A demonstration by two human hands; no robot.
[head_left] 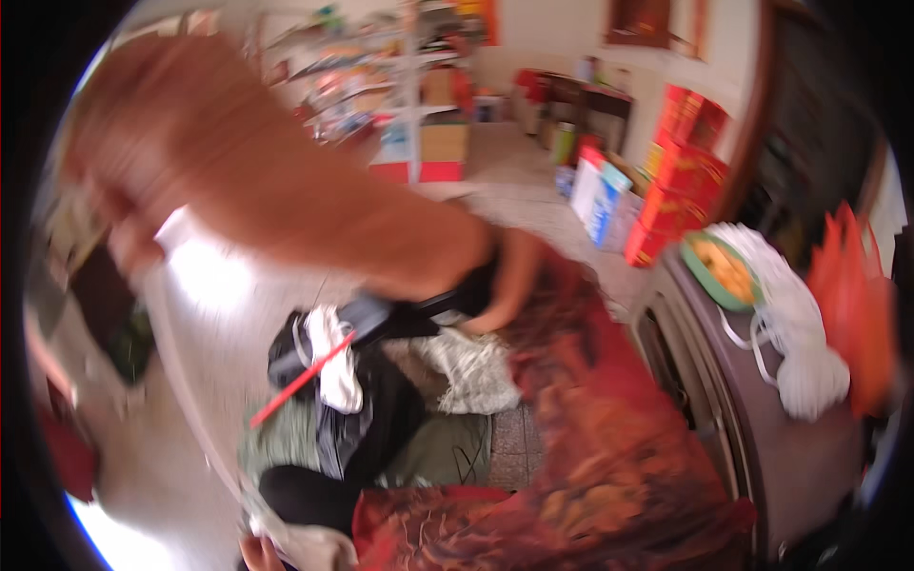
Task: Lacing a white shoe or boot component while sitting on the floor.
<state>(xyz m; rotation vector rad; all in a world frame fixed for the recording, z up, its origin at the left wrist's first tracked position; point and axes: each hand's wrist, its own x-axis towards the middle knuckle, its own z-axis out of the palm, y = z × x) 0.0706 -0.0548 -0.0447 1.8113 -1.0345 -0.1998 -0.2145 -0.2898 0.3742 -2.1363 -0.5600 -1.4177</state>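
My right arm, in a red patterned sleeve with a black band at the wrist, stretches up across the view to the far left. My right hand is smeared by motion, its fingers curled together at the top of a long white strand. Down the left side the strand runs taut to my left hand at the lower edge. Only a few fingers of that hand show, closed by the strand's lower end, next to a pale bundle.
A thin red stick lies over white cloth and a black bag. At right, a brown cabinet bears white yarn, a green bowl and an orange bag. Red boxes and shelves stand behind.
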